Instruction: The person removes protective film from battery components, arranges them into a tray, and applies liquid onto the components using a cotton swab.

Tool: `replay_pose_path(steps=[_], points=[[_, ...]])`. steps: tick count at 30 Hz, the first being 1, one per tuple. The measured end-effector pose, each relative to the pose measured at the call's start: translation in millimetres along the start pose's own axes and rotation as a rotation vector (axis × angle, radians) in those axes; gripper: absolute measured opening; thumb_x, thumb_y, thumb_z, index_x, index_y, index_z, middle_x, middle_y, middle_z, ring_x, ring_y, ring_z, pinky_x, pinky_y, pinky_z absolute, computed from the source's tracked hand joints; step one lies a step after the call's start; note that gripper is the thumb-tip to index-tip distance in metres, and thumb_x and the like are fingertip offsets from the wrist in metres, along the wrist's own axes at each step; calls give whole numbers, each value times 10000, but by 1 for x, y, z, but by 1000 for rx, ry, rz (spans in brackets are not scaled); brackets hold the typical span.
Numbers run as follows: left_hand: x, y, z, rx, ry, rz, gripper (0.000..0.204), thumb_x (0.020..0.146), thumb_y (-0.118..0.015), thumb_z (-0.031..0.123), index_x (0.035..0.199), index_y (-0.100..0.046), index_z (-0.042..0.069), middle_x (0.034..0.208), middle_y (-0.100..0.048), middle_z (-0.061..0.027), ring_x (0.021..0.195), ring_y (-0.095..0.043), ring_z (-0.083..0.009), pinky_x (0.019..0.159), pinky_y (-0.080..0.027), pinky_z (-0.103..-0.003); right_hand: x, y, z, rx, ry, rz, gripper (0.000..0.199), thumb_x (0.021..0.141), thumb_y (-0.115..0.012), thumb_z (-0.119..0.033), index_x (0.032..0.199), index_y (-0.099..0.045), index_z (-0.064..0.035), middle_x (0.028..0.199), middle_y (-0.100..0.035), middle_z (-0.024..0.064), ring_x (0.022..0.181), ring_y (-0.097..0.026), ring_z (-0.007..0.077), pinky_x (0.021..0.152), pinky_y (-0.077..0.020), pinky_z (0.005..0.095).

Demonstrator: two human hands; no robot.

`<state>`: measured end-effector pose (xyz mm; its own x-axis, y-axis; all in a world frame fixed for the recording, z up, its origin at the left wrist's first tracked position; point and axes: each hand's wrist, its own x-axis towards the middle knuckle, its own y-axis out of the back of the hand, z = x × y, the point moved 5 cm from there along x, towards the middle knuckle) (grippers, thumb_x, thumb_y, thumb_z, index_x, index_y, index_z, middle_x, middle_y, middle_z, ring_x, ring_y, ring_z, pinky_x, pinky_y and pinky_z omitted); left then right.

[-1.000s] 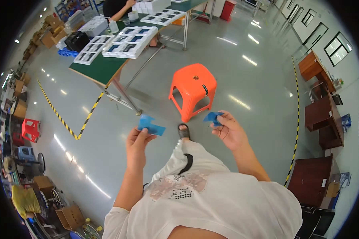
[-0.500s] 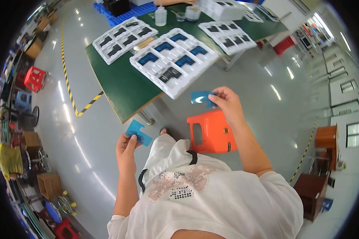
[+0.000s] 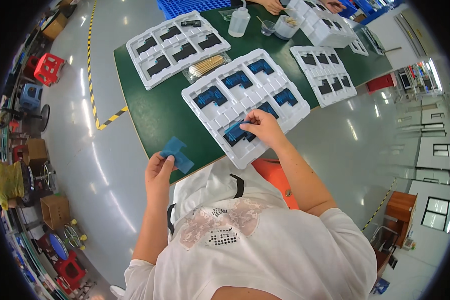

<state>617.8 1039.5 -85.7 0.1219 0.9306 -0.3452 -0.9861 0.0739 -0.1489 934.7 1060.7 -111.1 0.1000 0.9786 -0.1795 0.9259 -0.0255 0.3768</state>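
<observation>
My left hand [image 3: 158, 170] holds a flat blue L-shaped part [image 3: 177, 153] just off the near edge of the green table [image 3: 155, 112]. My right hand [image 3: 265, 128] pinches another blue part [image 3: 239, 132] and sets it into a pocket at the near end of a white moulded tray [image 3: 245, 102]. Several of that tray's other pockets hold blue parts. I am wearing a white shirt, and an orange stool [image 3: 277, 175] shows beneath my right arm.
A second white tray [image 3: 176, 45] with dark parts lies at the table's far left, a third tray [image 3: 326, 72] at the right. A bag of wooden sticks [image 3: 205, 66], a plastic bottle [image 3: 239, 22] and a cup [image 3: 286, 26] stand behind. Another person's hands [image 3: 275, 5] work at the far edge.
I have turned and moved up to the table. My right hand has brought its blue part down onto the tray, and my left hand still holds its part.
</observation>
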Motion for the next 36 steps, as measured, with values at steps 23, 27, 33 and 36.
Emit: replay_pose_path(steps=[23,27,33,36], points=[[12,-9,-9,-38,-5,155,128,916,-571,148,968,-605,36,871,-616,1,774,-541,-72,774,-449,-247,-2,-2,-3,0,-86,-134,161,770,-739,-83,838,-605,-27,732,-568,-21,666,-492,55,632,-436,212],[10,-8,-11,-25,3,159,127,917,-570,146,969,-607,36,862,-615,2,771,-538,-72,774,-449,-247,-2,-4,-6,-40,-63,-127,155,769,-738,-81,834,-608,-27,724,-569,-18,659,-494,55,625,-436,214],[11,-7,-13,-37,16,146,121,923,-566,111,996,-591,17,869,-613,-11,806,-556,-82,764,-448,-243,0,-4,-4,-36,-103,-123,156,769,-739,-80,830,-609,-20,710,-570,-17,640,-493,59,614,-439,217],[11,-7,-12,-31,17,139,122,922,-566,111,995,-591,17,872,-612,-12,809,-555,-82,765,-449,-243,0,-4,-5,-62,-99,-119,156,769,-738,-81,832,-610,-18,710,-574,-13,643,-500,64,617,-442,221]])
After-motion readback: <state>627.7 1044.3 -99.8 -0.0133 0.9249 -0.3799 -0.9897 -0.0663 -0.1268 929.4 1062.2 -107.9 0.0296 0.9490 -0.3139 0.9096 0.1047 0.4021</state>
